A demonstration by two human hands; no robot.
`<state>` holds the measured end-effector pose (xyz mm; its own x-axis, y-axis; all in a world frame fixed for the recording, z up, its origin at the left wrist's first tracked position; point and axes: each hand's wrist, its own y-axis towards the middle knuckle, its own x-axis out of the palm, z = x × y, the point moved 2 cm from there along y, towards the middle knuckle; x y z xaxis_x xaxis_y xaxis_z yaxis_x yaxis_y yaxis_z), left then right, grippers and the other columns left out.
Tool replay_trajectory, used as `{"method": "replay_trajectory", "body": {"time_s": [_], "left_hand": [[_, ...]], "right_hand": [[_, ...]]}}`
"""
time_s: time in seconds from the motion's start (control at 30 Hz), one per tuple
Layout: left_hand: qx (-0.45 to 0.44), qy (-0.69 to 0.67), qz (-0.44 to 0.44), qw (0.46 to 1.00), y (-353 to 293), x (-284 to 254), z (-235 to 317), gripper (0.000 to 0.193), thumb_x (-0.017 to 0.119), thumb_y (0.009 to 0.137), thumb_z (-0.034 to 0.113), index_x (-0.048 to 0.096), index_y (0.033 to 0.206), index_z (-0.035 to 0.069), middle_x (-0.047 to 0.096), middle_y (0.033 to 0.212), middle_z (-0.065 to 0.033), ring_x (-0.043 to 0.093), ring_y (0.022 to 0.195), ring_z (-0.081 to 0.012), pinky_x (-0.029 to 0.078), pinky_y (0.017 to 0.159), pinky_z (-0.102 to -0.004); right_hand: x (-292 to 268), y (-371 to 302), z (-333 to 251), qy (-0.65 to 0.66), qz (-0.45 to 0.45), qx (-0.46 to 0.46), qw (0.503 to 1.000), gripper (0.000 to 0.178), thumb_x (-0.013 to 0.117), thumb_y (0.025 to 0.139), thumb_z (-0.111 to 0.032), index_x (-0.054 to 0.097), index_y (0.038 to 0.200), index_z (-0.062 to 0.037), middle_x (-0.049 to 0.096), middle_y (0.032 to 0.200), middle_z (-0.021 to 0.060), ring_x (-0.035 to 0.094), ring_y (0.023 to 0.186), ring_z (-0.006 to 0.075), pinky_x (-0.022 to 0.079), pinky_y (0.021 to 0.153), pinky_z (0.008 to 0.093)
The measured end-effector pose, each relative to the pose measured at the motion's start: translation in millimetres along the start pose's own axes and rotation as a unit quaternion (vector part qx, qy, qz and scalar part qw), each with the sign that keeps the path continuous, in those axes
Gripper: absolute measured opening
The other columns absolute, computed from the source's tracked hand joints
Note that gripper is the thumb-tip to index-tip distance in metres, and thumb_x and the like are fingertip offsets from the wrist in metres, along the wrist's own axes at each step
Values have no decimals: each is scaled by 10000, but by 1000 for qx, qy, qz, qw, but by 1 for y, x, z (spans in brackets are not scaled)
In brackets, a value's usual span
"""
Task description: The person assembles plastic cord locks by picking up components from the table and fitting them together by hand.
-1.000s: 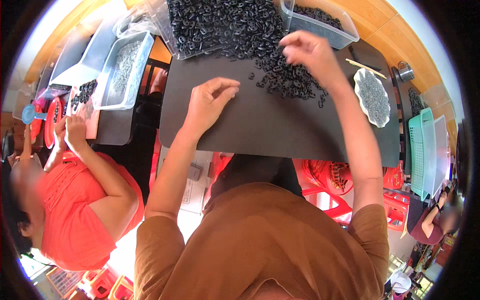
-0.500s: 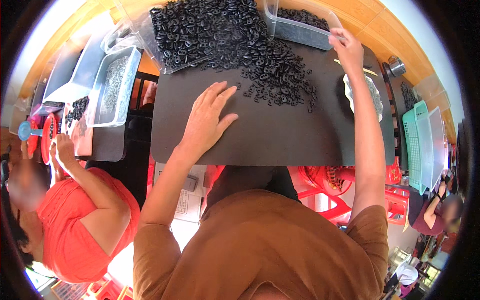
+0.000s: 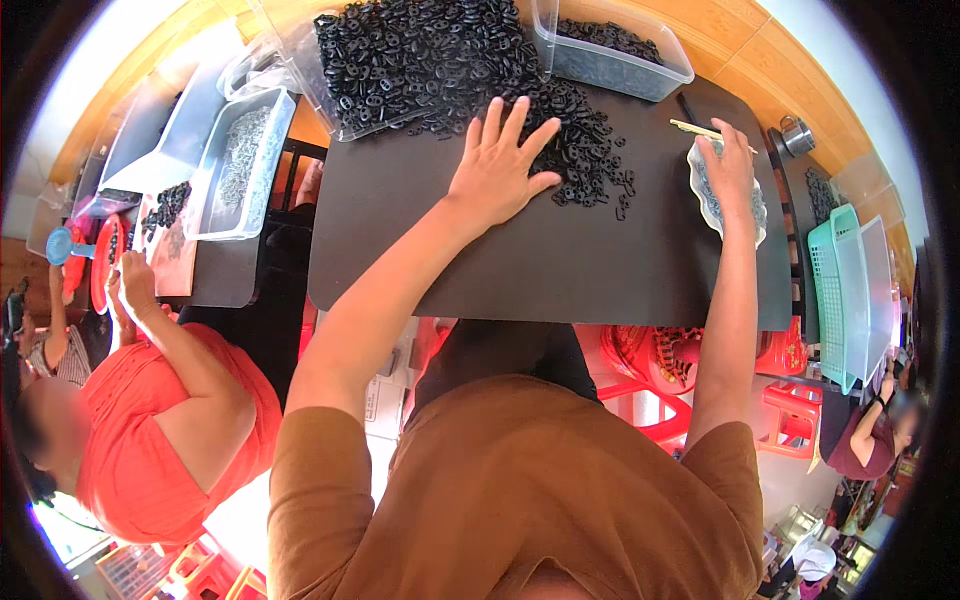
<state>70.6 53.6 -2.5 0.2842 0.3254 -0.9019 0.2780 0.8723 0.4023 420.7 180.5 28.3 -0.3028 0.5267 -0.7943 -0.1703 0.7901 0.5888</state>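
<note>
Pieces (image 3: 588, 145), hard, glossy black ovals with holes, spill from a clear tub (image 3: 308, 85) at upper centre onto the smooth dark desk (image 3: 560, 265). Left hand (image 3: 503, 165), fingers fanned wide apart, palm down, reaches over their near edge; a flat, light palm probably works best here, spreading rather than stacking. Upper right, the right hand (image 3: 728, 165) bends above a scalloped white dish (image 3: 699, 190) of fine grey bits (image 3: 708, 188), by slim pale sticks (image 3: 688, 127); whether it grips anything, I can't tell.

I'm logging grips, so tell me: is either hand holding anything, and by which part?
The left hand, spread at the black pieces, holds nothing visible. Whether the right hand, over the white dish, holds anything can't be told.
</note>
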Motion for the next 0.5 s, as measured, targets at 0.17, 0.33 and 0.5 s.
{"method": "replay_trajectory", "body": {"time_s": [0.17,0.33,0.5], "left_hand": [[4,-81,6,997,5,5,-7,476,605,924,375,527,1353,184,420,1463,-113,311,1401,-349,282,1134,-493],[42,-204,92,974,2,-4,-15,269,708,829,73,660,1093,99,552,1251,-94,506,1178,-311,434,992,-392],[5,-282,114,952,-4,-11,-24,279,665,878,101,651,1157,103,578,1249,-101,534,1177,-296,435,996,-377]], "right_hand": [[-3,-14,5,-42,-38,10,998,347,681,862,-295,636,1152,-110,623,1128,142,576,1078,382,462,917,474],[-10,-18,17,-19,-89,-21,996,206,694,834,-204,691,1007,-91,647,1021,130,596,1014,363,476,879,444],[-14,-22,21,-26,-67,-16,997,202,702,823,-159,686,1008,-79,650,1031,117,594,1027,363,476,880,440]]}}
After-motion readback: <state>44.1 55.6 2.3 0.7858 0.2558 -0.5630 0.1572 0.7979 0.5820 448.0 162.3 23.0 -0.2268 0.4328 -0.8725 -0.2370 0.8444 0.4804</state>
